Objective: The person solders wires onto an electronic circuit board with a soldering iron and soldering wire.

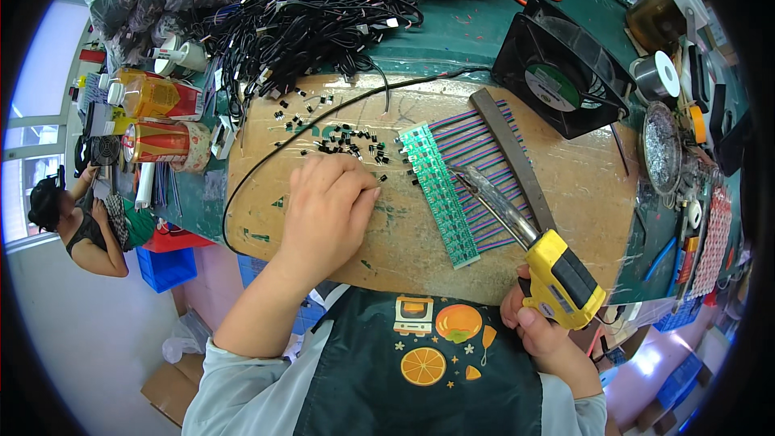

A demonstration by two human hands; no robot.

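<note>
My right hand (539, 331) is wrapped round the handle of a yellow and black soldering gun (563, 281). The gun's tip points up and left, at or just above a green circuit board panel (437, 195). Multicoloured ribbon wires (499, 208) run from the panel's right side beneath a dark bar (515, 163). To the left of the panel, my left hand (327, 208) is closed, palm down, with thumb and fingers drawn together. Whatever its fingertips hold is hidden. Small black components (353, 145) lie scattered just beyond its knuckles.
Under the work lies a brown board (387, 262) on a green table. A black fan (561, 73) stands at the far right, its cable curving across the board. Black cables (311, 20) are heaped at the back. Drink cans (157, 145) stand left; a solder spool (655, 77) sits right.
</note>
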